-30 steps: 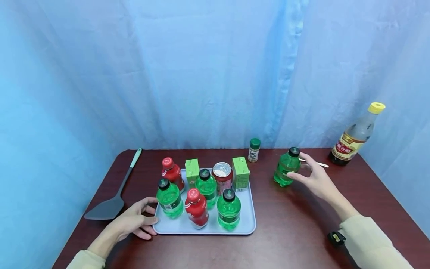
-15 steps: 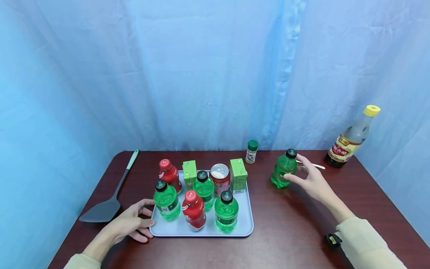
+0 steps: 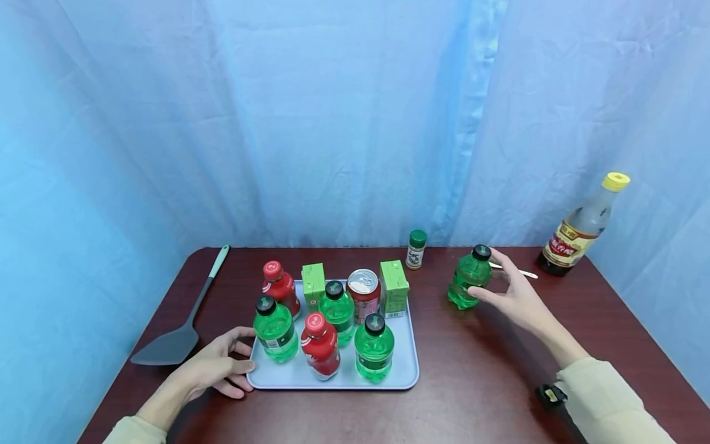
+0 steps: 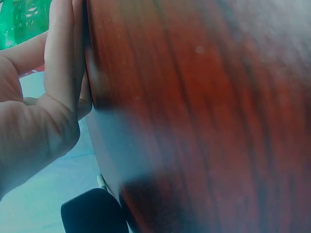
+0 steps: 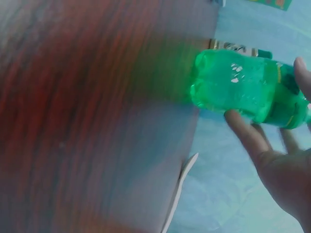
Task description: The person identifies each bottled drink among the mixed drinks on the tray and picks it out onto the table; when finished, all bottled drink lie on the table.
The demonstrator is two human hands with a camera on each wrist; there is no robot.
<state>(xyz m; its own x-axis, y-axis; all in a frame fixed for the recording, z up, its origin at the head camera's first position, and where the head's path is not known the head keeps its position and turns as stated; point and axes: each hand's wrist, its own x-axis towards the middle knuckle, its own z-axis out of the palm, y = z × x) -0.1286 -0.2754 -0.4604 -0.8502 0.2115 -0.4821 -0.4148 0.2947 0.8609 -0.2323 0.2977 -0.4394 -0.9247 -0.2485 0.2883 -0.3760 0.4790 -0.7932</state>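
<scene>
My right hand holds a green plastic drink bottle with a black cap, thumb on one side and fingers on the other. Whether its base touches the table cannot be told. In the right wrist view the bottle lies across the palm side of the fingers. Beside the pale tray's left rim is my left hand, fingers extended, thumb at the rim. Standing on the tray are several green bottles, two red bottles, two green drink cartons and a soda can.
A spatula lies on the dark wooden table at left. At the back stand a green-capped seasoning jar and a yellow-capped sauce bottle. A thin white stick lies behind my right hand. Blue curtains enclose the table.
The whole head view has shifted slightly. Both hands keep their places, the right still holding the green bottle and the left still at the tray.
</scene>
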